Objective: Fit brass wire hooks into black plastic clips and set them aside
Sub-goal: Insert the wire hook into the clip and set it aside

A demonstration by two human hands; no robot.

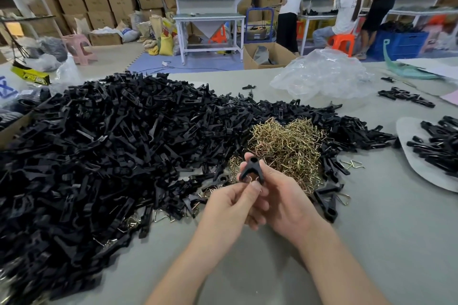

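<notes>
A black plastic clip (252, 167) stands upright between both hands, above the table's near middle. My right hand (285, 202) grips its right leg with thumb and fingers. My left hand (229, 208) pinches a brass wire hook (255, 179) at the clip's lower opening; only a thin loop of it shows. Behind the hands lies a tangled heap of brass hooks (285, 143). A huge pile of black clips (99, 151) covers the left and middle of the table. Finished clips (438, 146) lie on a white sheet (406, 153) at the right.
A crumpled clear plastic bag (322, 74) lies at the far right of the grey table (371, 218). More black clips (404, 96) sit beyond it. Loose hooks (352, 163) lie near the sheet. People work at benches behind, among cardboard boxes.
</notes>
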